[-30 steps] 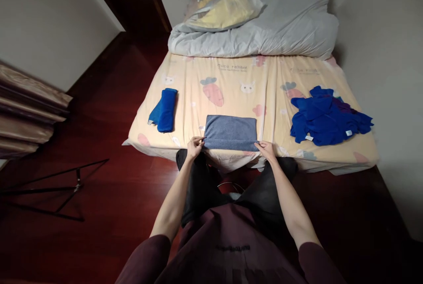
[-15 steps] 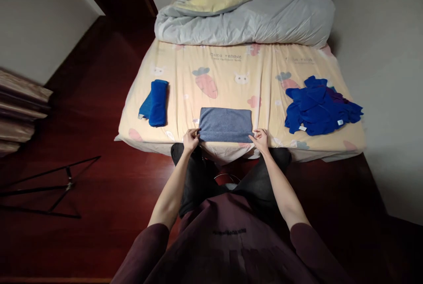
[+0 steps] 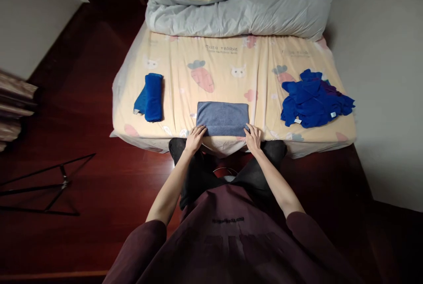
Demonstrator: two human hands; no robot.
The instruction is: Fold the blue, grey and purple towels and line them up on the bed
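Towel (image 3: 222, 114) lies flat near the edge of the bed (image 3: 181, 55), its closest corners touched by the bent fingers of left hand (image 3: 195, 138) and right hand (image 3: 253, 138), any pinch unclear, folded blue cloth (image 3: 153, 98) and blue pile (image 3: 312, 99) flanking, quilt (image 3: 280, 11) beyond.

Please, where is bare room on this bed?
Bare: between folded blue cloths and the slate rectangular cloth; between that and the crumpled blue cloth pile; behind all three, up to the grey quilt. Crowded: by left hand and right hand.
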